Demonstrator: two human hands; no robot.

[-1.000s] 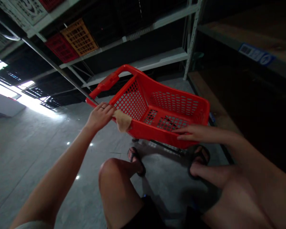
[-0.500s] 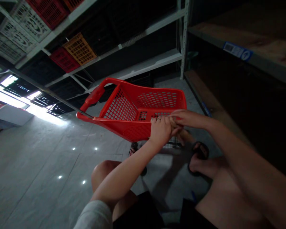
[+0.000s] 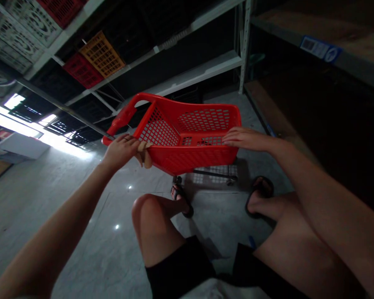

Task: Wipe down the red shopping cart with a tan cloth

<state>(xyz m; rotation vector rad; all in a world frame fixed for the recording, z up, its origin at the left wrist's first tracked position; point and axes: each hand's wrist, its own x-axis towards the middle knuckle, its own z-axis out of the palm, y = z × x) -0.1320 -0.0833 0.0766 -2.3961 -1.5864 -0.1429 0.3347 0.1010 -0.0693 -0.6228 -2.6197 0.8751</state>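
A red plastic shopping cart [image 3: 193,158] stands before my knees, its perforated basket showing nothing inside. At the handle end, my left hand [image 3: 121,150] is closed on a tan cloth [image 3: 145,155] and presses it against the near rim. The cloth hangs in folds past my fingers, over the rim's outer side. My right hand [image 3: 244,138] lies across the near rim toward the basket's other end, its fingers stretched flat and holding nothing.
Metal shelving [image 3: 205,74] with a yellow crate [image 3: 102,54] and red crates [image 3: 82,70] rises behind the cart. A wooden-decked rack [image 3: 345,37] stands close on the right. A thin metal pole [image 3: 65,110] slants past the cart handle. My sandalled feet flank the cart's near side.
My left hand has slid left along the near rim with the cloth, from beside my right hand to the handle end. My right hand stays near the same part of the rim, now off the cloth.
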